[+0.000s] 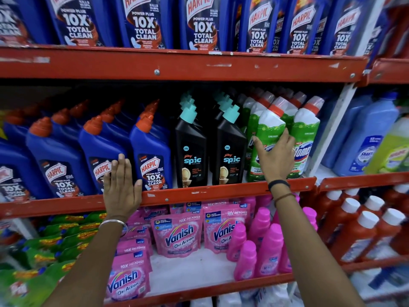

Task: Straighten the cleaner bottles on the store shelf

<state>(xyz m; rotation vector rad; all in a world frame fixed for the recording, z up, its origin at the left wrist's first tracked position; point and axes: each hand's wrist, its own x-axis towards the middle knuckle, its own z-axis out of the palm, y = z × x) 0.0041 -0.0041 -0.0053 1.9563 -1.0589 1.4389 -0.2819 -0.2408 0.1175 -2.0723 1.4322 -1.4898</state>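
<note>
Red shelf [199, 192]: right hand [276, 157] fingers grip green bottle [269, 138]; left hand [120, 187] flat, fingers spread.

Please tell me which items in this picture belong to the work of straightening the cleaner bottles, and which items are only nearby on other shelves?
Part of the job:
- green and white bottle, under the right hand
- blue Harpic bottle, touched by the left hand
- black Spic bottles

Only nearby:
- pink Vanish pouches
- pink bottles
- red bottles with white caps

bright, even light; warped, blurred edges
</note>
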